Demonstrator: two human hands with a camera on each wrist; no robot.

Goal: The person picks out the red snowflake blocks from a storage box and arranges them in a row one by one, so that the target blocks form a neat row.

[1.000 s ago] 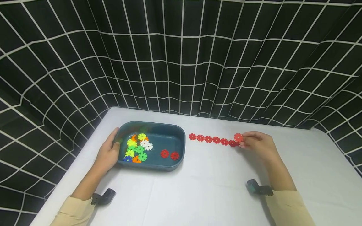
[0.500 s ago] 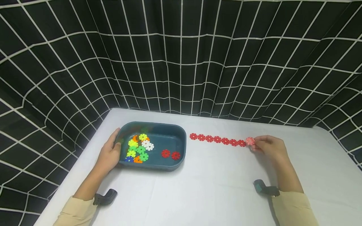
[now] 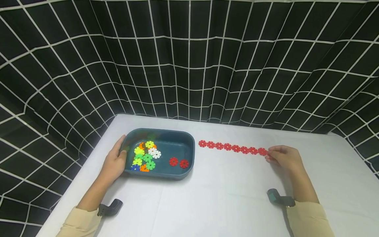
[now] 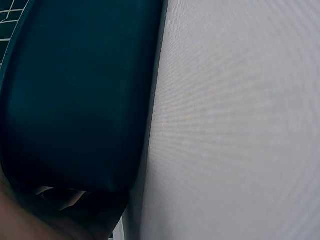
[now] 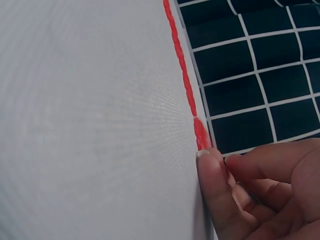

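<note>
A row of several red notched plastic discs (image 3: 227, 147) lies on the white table, stretching right from beside the blue-green basin. At the row's right end, my right hand (image 3: 285, 159) pinches the last red disc (image 3: 262, 151) between thumb and fingertips. In the right wrist view this disc (image 5: 200, 132) sits slightly tilted at the near end of the line. My left hand (image 3: 114, 160) grips the left side of the basin (image 3: 158, 175), thumb at the rim. Two loose red discs (image 3: 179, 162) lie in the basin's right part.
Several yellow, green, white, orange and blue discs (image 3: 147, 157) are heaped in the basin's left part. White cloth (image 3: 213, 197) covers the table. A black curtain with a white grid (image 3: 189, 65) hangs behind the back edge.
My right hand has moved right and lowered the red disc from above the row to its right end. The left hand still holds the basin.
</note>
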